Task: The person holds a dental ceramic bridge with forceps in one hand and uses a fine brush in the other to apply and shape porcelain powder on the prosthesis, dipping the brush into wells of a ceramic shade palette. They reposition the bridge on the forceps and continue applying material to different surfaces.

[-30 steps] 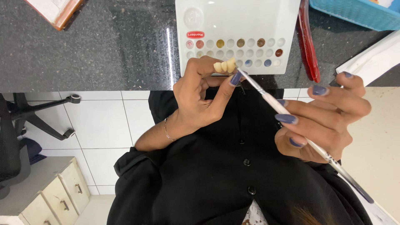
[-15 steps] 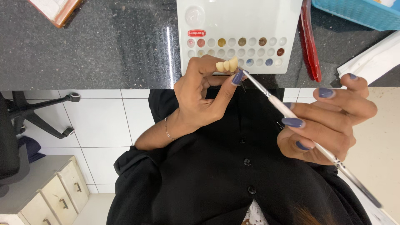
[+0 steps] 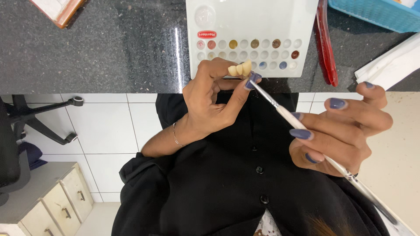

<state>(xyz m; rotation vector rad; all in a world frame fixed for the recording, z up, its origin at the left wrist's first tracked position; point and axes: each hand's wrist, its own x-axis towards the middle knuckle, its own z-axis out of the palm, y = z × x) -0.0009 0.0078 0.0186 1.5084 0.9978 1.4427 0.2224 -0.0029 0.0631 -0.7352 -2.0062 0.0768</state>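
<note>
My left hand pinches a small cream-coloured dental bridge of a few joined teeth between its fingertips, held up over the edge of the black counter. My right hand grips a thin white-handled brush like a pen. The brush tip rests against the right end of the teeth, beside my left forefinger's nail. Just behind the teeth lies a white mixing palette with rows of small round wells, several holding dabs of red, brown, yellow and blue colour.
On the black stone counter lie a red flat tool, a blue basket, a white folded sheet and a wood-edged item. Below are white floor tiles, a small drawer cabinet and a black chair.
My right hand has sunk slightly, with the brush tip staying at the teeth. The left hand and the teeth have hardly moved.
</note>
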